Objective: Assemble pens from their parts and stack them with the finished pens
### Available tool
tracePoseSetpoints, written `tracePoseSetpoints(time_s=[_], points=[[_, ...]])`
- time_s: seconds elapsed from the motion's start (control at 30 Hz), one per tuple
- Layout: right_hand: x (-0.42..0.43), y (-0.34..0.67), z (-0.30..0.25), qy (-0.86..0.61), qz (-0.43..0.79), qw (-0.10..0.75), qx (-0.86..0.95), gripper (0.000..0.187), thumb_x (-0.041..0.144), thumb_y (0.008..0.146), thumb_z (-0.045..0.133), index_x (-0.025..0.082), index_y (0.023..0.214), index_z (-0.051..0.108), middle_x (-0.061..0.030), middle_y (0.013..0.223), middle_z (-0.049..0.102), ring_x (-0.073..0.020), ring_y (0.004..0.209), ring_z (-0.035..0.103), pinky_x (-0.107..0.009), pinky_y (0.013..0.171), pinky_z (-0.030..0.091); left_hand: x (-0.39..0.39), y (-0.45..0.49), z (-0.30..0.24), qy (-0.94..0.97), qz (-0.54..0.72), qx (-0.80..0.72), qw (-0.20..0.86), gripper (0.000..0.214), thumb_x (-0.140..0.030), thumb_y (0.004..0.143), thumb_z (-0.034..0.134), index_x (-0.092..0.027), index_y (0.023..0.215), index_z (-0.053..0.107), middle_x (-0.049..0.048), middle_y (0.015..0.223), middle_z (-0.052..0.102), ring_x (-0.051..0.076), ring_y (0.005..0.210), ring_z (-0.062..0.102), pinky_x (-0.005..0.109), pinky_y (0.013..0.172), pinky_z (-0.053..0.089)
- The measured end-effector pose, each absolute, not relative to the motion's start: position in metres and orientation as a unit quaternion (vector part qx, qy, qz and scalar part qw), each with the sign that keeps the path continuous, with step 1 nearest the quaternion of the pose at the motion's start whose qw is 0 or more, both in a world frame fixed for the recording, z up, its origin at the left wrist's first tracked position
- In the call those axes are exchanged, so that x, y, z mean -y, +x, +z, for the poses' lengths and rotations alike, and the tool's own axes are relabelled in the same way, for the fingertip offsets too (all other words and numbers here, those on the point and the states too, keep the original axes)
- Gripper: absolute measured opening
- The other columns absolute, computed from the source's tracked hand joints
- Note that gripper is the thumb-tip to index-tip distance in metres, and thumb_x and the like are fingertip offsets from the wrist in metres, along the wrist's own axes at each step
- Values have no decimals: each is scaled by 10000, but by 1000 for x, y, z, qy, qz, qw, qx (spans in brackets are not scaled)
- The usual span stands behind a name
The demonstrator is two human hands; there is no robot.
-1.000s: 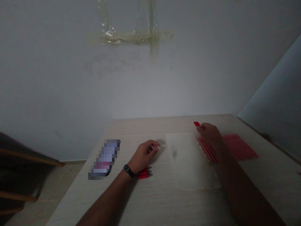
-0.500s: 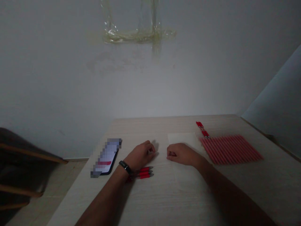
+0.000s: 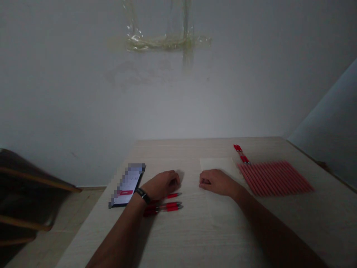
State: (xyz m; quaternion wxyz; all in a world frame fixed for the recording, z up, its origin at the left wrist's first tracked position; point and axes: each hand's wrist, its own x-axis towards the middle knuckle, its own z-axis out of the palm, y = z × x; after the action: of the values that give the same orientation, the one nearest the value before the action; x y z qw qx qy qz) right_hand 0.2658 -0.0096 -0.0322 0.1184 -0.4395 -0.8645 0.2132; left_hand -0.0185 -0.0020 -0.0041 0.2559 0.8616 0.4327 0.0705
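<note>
Your left hand (image 3: 162,185) rests on the pale wood-grain tabletop (image 3: 212,238), its fingers (image 3: 173,182) curled closed with nothing showing in them, though you cannot tell whether something small is tucked inside. Your right hand (image 3: 216,183) lies on a cream sheet of paper (image 3: 216,164), curled the same way and visibly gripping nothing.

The slim red pens sit in three groups. Three loose red pens (image 3: 169,204) lie just below your left hand, two more red pens (image 3: 241,153) lie end to end near the paper's far corner, and a tight parallel row of red pens (image 3: 275,178), too blurred to count, lies just beyond your right hand.

A black smartphone (image 3: 127,185) with a pixelated screen lies just left of your left wrist, which wears a black wristband (image 3: 142,195).

You appear to be between moves, with both hands at rest. Taking any pen calls for opening your fingers first, and the loose pens are the nearest to your left hand.
</note>
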Motion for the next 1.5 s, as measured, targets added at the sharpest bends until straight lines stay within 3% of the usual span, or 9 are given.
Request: tracePoseSetpoints(time_s=[0.07, 0.17, 0.4, 0.6, 0.73, 0.93, 1.1, 1.5], points=[[9, 267, -32, -441, 210, 121, 864, 132, 320, 898, 642, 199, 865, 682, -6, 813, 682, -142, 718, 564, -239, 632, 316, 1, -19, -6, 856, 83, -448, 245, 183, -351, 866, 609, -206, 950, 682, 48, 919, 663, 180, 768, 585, 268, 667, 392], [9, 267, -33, -442, 207, 119, 865, 137, 325, 897, 643, 199, 856, 678, -4, 799, 680, -139, 701, 558, -240, 622, 309, 1, -22, -9, 853, 66, -461, 238, 269, -400, 762, 733, -208, 940, 673, 35, 897, 651, 181, 742, 573, 268, 635, 373], [9, 267, -34, -445, 211, 121, 862, 118, 310, 889, 646, 202, 860, 685, -7, 809, 686, -140, 699, 560, -241, 624, 316, 0, -26, -10, 852, 36, -477, 212, 196, -277, 678, 778, -207, 826, 670, 28, 852, 649, 177, 701, 565, 271, 604, 345], [9, 265, -34, -440, 211, 127, 864, 129, 318, 898, 640, 201, 865, 682, -4, 805, 681, -137, 700, 561, -238, 623, 319, 1, -21, -8, 853, 43, -481, 199, 74, -250, 749, 711, -200, 796, 681, 39, 794, 672, 181, 665, 571, 278, 599, 343], [13, 261, -29, -445, 220, 147, 856, 129, 327, 907, 640, 208, 901, 690, -8, 838, 692, -139, 717, 580, -238, 642, 347, 4, -9, -8, 853, 95, -472, 201, 150, -347, 836, 655, -205, 800, 686, 37, 747, 667, 167, 636, 563, 268, 588, 340], [19, 250, -26, -434, 235, 150, 856, 240, 430, 951, 599, 239, 1058, 699, -20, 906, 718, -167, 791, 625, -261, 712, 392, 13, 15, -3, 873, 141, -411, 223, 139, -318, 883, 600, -203, 920, 669, 40, 872, 653, 164, 735, 580, 249, 644, 385], [18, 246, -29, -401, 190, 142, 885, 278, 397, 1016, 498, 210, 993, 702, -52, 983, 708, -191, 897, 622, -283, 795, 408, 16, 23, -5, 874, 158, -393, 237, 155, -343, 907, 605, -221, 979, 669, 40, 939, 644, 174, 789, 586, 259, 689, 405], [12, 259, -23, -449, 169, 178, 859, 353, 414, 1051, 420, 193, 951, 677, -48, 931, 665, -171, 855, 610, -270, 756, 404, 8, 12, -10, 857, 192, -436, 197, 172, -328, 951, 555, -215, 990, 678, 53, 937, 675, 190, 811, 594, 271, 714, 409]])
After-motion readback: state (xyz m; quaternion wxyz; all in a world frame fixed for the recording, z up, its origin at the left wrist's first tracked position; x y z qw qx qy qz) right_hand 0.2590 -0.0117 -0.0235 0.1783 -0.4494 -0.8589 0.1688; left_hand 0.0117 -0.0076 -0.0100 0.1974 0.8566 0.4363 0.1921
